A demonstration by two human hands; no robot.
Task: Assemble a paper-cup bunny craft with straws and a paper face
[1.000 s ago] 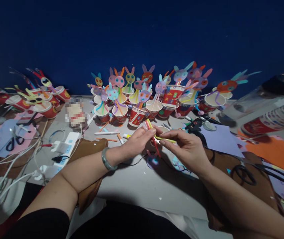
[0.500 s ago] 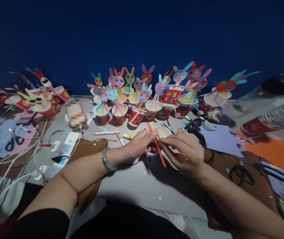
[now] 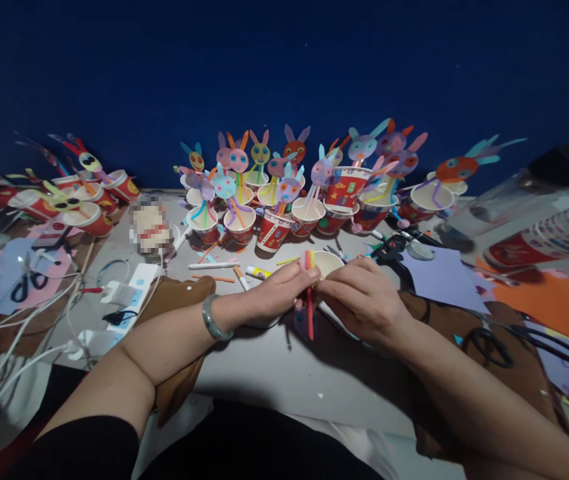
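Observation:
My left hand (image 3: 287,288) is closed on several coloured strips (image 3: 310,313), red, pink and yellow, which pass between thumb and fingers; the red end hangs down. My right hand (image 3: 364,297) pinches close beside the strips, its fingertips meeting the left thumb; whatever lies between them is hidden. A white-lined paper cup (image 3: 328,264) lies behind and under the hands, partly covered by them. Beneath the strips, on the table, there is a pale purple round piece (image 3: 300,323), partly hidden by the hands and in shadow.
Decorated paper cups (image 3: 272,233) with rabbit-like paper figures line the back wall. A power strip (image 3: 137,293) with white cables lies left. Right are stacked cups (image 3: 539,237), a clear bottle (image 3: 494,213), purple paper (image 3: 444,277), orange paper (image 3: 547,303) and black-handled scissors (image 3: 489,348). A glue stick (image 3: 258,273) lies mid-table.
The strips have turned from a slant to nearly upright, with the red end swinging left. My right hand has shifted slightly left and stays close to the left one.

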